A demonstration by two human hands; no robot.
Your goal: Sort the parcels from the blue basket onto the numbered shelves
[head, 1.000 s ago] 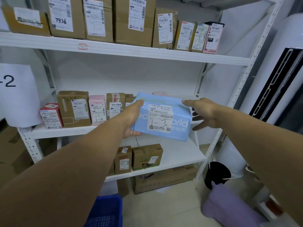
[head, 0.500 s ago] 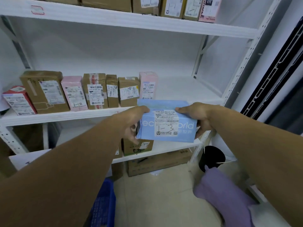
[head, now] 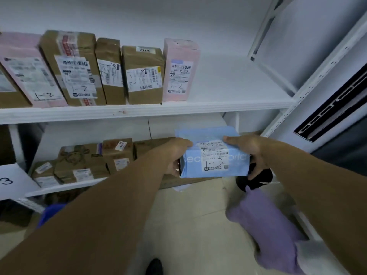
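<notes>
Parcel [head: 214, 155] marked 1-3 gripped end to end by my left hand [head: 175, 155] and right hand [head: 247, 150], not shelved yet; shelf [head: 59, 188] just behind it, 1-2 boxes [head: 143, 76] above done.

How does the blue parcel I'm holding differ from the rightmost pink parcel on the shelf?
The blue parcel is marked 1-3; the pink parcel is marked 1-2. The blue parcel lies wide, gripped by the left hand and right hand; the pink parcel stands upright on the shelf. Both carry white barcode labels.
</notes>
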